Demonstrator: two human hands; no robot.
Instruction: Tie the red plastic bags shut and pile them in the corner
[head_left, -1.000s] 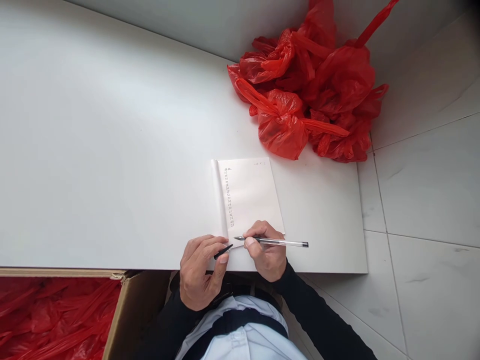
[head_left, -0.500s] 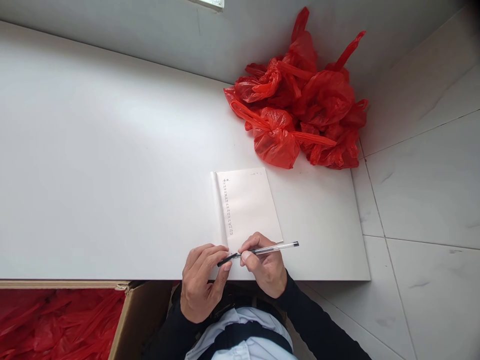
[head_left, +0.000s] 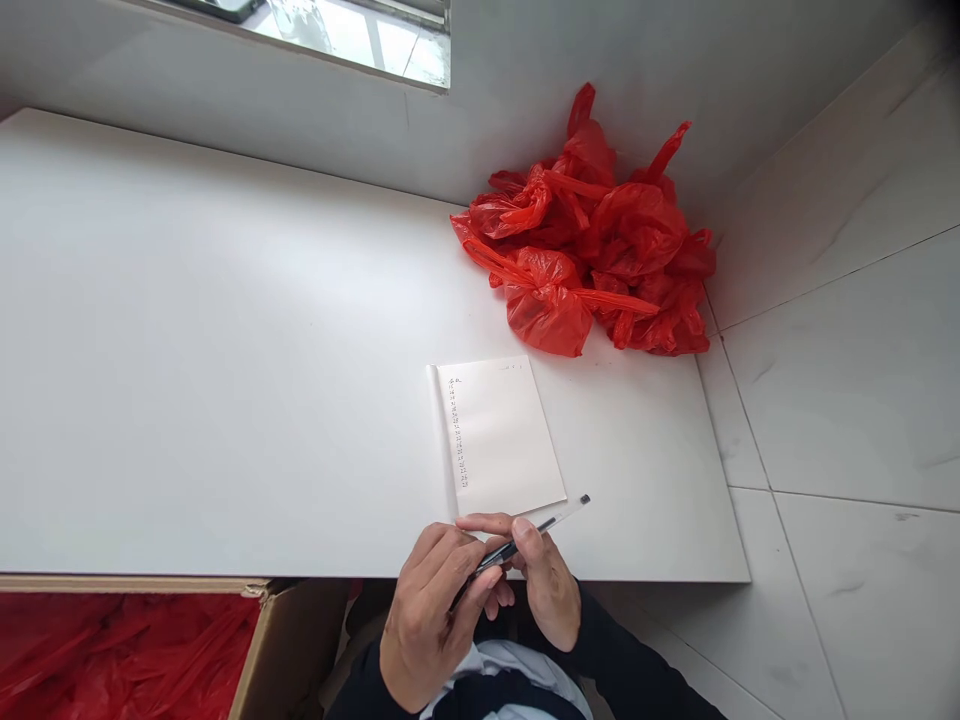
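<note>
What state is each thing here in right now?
pen: held in both hands, off the paper
left hand: closed on the pen's cap end
right hand: gripping the pen barrel
notepad: open, flat, column of writing
red bags: crumpled, piled
cardboard box: open, red plastic inside

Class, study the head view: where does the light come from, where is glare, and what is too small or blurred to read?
Head view: daylight enters by the window at the top; a soft bright patch lies on the white table; the red bags shine in spots; the writing on the notepad is too small to read; both hands on the pen look sharp.
</note>
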